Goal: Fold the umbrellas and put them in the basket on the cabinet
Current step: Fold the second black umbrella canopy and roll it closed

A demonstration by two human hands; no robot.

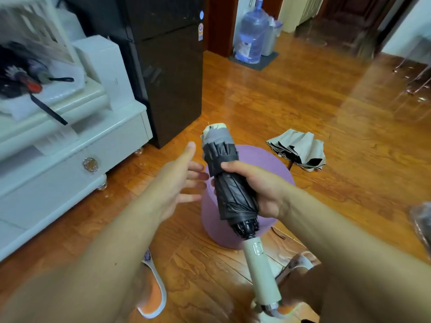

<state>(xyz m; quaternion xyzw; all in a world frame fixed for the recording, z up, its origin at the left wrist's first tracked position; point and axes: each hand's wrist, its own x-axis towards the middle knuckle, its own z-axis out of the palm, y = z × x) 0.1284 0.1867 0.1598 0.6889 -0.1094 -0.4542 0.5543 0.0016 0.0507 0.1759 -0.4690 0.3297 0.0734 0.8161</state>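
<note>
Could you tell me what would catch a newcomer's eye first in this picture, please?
At centre, the right hand grips a folded black umbrella with a pale handle, while the open left hand reaches toward it. Beneath them an open purple umbrella lies on the glossy wooden floor, with a half-collapsed beige umbrella just beyond it.

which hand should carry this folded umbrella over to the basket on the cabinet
Probably the right hand: it already grips the folded umbrella round its canopy. The left hand is open beside it and holds nothing, though the basket on the cabinet lies to the left.
</note>
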